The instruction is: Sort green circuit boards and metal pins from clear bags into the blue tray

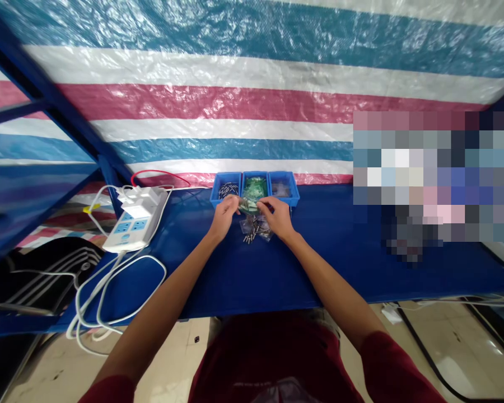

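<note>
Both of my hands meet in front of three blue bins, pinching a small clear plastic bag (pixel 248 206) with a greenish look. My left hand (pixel 225 214) has its fingers closed on the bag's left side. On the other side, the thumb and fingers of my right hand (pixel 278 215) are closed on it. Below the bag lies a small pile of metal pins (pixel 251 237) and clear packets (pixel 264 229). The left bin (pixel 213 193) holds similar metal pins, the middle bin (pixel 255 174) green packets, and the right bin (pixel 294 190) greyish small pieces I cannot make out.
A white power strip (pixel 128 238) with plugged-in white adapters (pixel 140 201) sits on the blue table (pixel 235 285) at left, its white cables (pixel 109 280) looping over the front edge. Striped plastic sheeting (pixel 235 101) hangs behind. A blurred-out area covers the right side.
</note>
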